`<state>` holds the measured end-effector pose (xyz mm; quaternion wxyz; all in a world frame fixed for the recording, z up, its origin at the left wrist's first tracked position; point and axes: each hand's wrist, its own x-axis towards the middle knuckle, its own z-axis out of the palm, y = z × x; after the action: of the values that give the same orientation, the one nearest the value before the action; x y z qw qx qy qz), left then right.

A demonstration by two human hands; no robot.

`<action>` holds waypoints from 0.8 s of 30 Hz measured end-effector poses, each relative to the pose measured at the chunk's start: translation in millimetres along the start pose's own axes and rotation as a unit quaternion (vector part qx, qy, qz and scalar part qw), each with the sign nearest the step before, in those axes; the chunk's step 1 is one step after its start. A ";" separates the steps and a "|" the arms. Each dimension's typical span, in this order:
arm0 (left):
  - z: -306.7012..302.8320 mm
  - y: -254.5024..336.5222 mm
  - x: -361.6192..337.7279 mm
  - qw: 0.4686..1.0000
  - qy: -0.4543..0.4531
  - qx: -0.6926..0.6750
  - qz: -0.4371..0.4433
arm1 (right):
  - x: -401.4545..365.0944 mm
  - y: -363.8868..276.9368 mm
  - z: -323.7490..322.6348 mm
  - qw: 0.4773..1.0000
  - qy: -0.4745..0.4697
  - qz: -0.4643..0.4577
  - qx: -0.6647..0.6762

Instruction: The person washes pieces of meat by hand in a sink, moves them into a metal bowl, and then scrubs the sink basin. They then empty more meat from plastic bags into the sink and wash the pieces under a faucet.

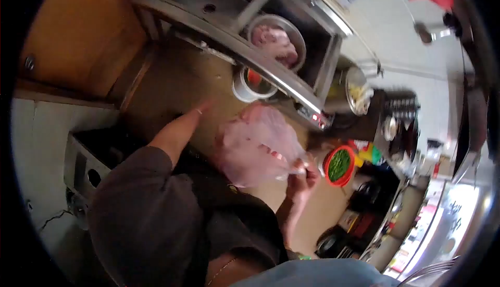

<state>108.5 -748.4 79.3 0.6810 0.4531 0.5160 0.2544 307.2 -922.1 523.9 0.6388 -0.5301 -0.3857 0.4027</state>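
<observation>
Clear plastic bag of pink meat, in front of the torso, held up above the brown floor by the right hand, its fingers closed on the gathered end. The left hand is apart from the bag, blurred; its opening cannot be told. Beyond the bag stands a white bucket; a metal bowl of meat sits in the sink.

Steel sink, round metal bowl inside
</observation>
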 end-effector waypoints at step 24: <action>-353.1 233.5 35.7 0.933 0.344 -0.089 0.060 | 449.0 137.9 398.7 0.899 -0.427 0.095 0.002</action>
<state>-180.7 -486.6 247.8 0.4824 0.3058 0.6658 0.4801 95.8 -345.7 473.1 0.3724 -0.3400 -0.5684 0.6501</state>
